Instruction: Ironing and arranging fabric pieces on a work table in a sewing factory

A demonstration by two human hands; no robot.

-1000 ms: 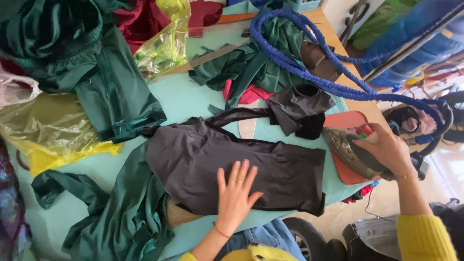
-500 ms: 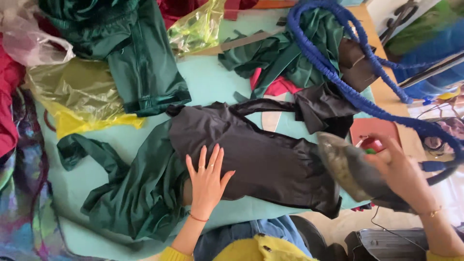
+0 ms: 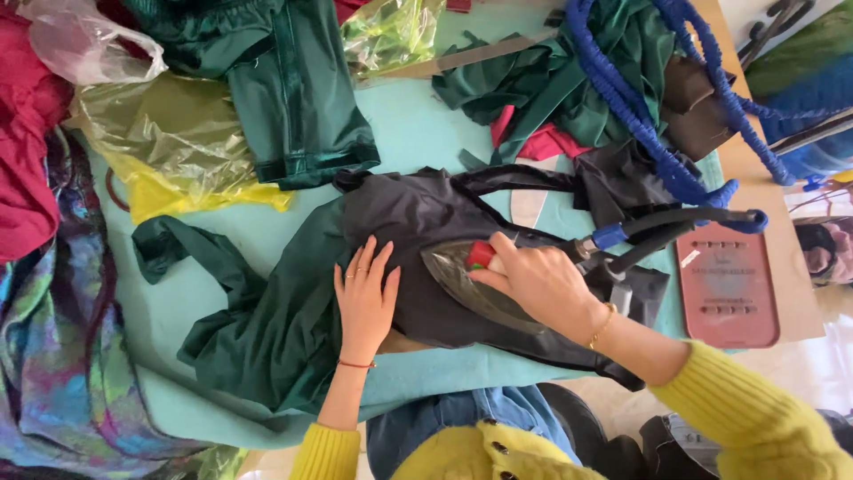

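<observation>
My right hand (image 3: 533, 280) is wrapped around the handle of the iron (image 3: 475, 284), which sits on the black garment (image 3: 418, 222) spread across the teal board (image 3: 418, 133), while my left hand (image 3: 364, 298) lies flat and open, fingers spread, pinning that fabric right beside it.

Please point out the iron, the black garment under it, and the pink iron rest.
iron (image 3: 471, 283): head view, on its grey body left of the grip.
black garment (image 3: 409, 218): head view, on its upper middle.
pink iron rest (image 3: 729, 289): head view, on its flat centre.
</observation>
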